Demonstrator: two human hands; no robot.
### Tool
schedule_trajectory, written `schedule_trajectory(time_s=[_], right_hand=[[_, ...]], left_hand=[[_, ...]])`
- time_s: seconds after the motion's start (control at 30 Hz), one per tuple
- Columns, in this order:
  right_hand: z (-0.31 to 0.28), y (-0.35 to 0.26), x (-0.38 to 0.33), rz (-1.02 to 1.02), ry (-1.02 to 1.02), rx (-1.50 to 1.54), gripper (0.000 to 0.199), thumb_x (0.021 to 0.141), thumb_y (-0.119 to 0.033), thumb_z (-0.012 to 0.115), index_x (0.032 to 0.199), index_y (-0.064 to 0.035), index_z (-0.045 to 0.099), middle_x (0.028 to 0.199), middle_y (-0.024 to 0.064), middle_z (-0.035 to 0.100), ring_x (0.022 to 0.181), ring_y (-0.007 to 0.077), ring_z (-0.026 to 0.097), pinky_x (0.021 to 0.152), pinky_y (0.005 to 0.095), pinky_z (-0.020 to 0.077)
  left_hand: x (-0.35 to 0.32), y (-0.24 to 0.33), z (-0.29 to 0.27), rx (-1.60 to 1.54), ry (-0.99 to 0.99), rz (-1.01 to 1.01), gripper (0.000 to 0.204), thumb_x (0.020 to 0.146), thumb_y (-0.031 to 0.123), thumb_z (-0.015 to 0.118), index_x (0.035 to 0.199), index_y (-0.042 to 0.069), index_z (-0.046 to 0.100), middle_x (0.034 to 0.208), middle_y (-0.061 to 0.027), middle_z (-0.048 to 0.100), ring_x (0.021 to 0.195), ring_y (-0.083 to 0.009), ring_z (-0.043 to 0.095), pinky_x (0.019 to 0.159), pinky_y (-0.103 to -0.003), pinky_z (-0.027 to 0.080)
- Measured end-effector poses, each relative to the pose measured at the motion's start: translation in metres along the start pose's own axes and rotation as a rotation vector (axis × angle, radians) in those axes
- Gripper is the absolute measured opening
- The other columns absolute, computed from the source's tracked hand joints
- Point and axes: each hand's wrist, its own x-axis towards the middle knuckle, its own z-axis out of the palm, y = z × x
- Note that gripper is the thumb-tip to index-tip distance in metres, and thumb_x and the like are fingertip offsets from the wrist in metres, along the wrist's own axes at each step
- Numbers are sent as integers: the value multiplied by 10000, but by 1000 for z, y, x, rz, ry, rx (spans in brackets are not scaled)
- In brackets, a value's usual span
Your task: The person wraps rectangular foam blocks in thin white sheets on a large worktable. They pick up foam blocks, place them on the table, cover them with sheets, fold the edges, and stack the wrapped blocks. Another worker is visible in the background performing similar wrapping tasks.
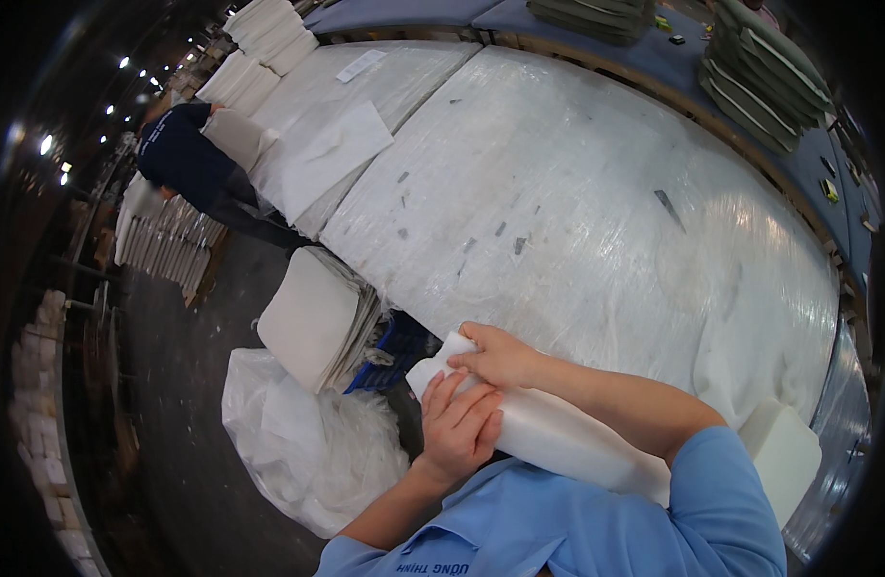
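A thick white foam pad (pixel 558 433) lies close against my body, running from lower right up to my hands. Its narrow end is gripped by my right hand (pixel 505 358), with the thumb on top and the fingers bent around the edge. Just below, my left hand (pixel 460 423) is wrapped over the same end, its fingers curled across the foam. The two hands are side by side, nearly touching. Part of the pad is hidden behind my right forearm.
A wide table wrapped in clear plastic (pixel 558 192) stretches ahead. To the left are a stack of white pads (pixel 313 317), a blue crate (pixel 394 356) and a crumpled plastic bag (pixel 308 442). A person in dark clothes (pixel 188 154) bends at the far left. Grey-green stacks (pixel 765 77) stand far right.
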Motion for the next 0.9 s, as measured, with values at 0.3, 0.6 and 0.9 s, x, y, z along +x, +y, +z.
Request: schedule_trajectory(time_s=[0.3,0.6,0.9], right_hand=[[2,8,-15,-69,17,-275,328,947,-303,706,1112,-47,582,945,238,696,905,369,680,798,416,516],[4,35,-5,66,59,-328,338,949,-299,694,1157,-60,577,1064,273,697,1017,435,673,870,457,520],[-21,7,8,245,-290,45,603,1008,-583,514,1308,-71,621,1090,202,699,1048,303,653,906,395,498]], left_hand=[[-17,-1,12,-57,117,-101,207,910,152,603,1003,18,730,1041,-123,708,1112,-338,629,1095,-507,394],[-18,-13,10,-129,50,-63,184,868,117,621,977,1,713,1033,-150,677,1021,-349,643,1017,-486,450],[-10,-27,6,-103,56,-84,225,839,143,597,965,-9,706,1033,-162,673,1025,-360,611,960,-475,451]])
